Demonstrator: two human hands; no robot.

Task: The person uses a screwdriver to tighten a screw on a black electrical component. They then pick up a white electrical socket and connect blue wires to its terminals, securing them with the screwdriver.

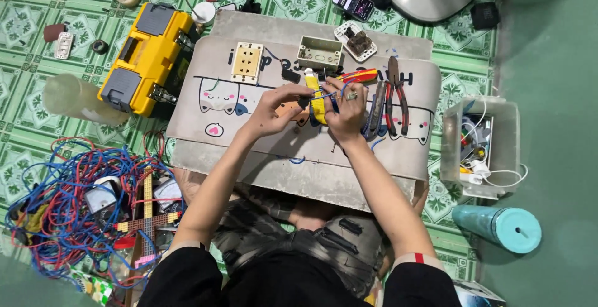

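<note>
Head view: a yellow-handled wire stripper [317, 98] is gripped by the right hand [346, 112], fingers closed around it; a thin blue wire [325, 95] is pinched at the tool by the left hand [271, 112]. Likely fault: the wire could be nicked or slip free if squeezed unevenly. Just right of the right hand lie red-handled pliers [393, 95]; beyond the hands, a beige socket plate [247, 62] and grey junction box [319, 52]. Nothing is seen blocking the hands.

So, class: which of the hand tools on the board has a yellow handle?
The yellow tool held between both hands; the pliers to its right have red handles.
</note>
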